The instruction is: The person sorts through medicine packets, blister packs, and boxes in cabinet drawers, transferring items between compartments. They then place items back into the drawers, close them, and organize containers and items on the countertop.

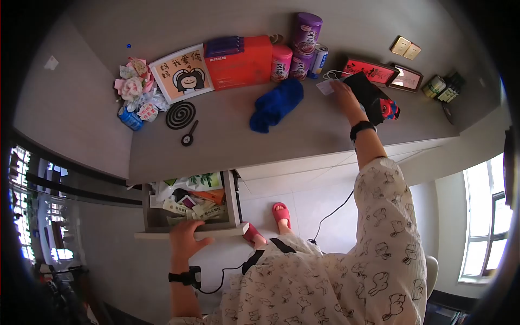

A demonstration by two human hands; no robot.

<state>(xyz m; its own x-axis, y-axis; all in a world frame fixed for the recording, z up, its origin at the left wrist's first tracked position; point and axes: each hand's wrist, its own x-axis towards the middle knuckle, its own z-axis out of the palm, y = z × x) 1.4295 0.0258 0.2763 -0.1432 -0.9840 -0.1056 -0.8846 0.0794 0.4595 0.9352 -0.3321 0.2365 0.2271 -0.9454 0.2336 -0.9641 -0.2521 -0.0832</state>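
My left hand [187,238] is at the front panel of the pulled-out drawer [149,234]. Its fingers reach over the top edge and the thumb is spread apart. Inside the drawer lie several small packets [203,208], a green-and-white bag [205,180] and an orange packet [208,197]. Up on the desk, my right hand [345,97] has its fingertips on a small whitish card [325,86], which it appears to pinch. Beside that hand lies a black pouch-like thing [367,96], next to a red-and-blue item [388,109]. The right fingertips are partly hidden.
On the desk [227,146] stand a drawn picture [184,73], a red box [241,65], purple and pink canisters [307,32] and red frames [371,71]. A blue cloth [277,105], a black coil [180,115] and a small magnifier-shaped item [188,135] lie there. A cable [338,208] hangs below.
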